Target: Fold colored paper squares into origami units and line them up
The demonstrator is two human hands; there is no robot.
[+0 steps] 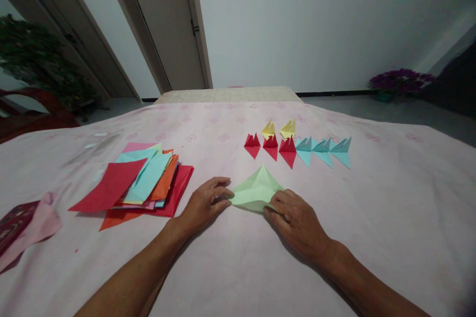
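Note:
A sheet of light green origami paper [258, 185], creased and partly folded with a point at the top, lies between my hands. My left hand [208, 203] pinches its left corner between thumb and fingers. On the opposite side, my right hand [295, 220] grips the lower right edge, its fingers curled over the paper and the thumb below. Beyond the sheet stand folded paper birds in rows: red ones [287, 151], light blue ones [323, 151] and two yellow ones [288, 130].
Left of my hands is a loose pile of coloured paper [148, 178]. A dark red object [17, 223] with pink cloth [46, 223] lies at the far left. The pale pink tablecloth [390, 208] covers the table. A wooden chair [37, 109] stands at left.

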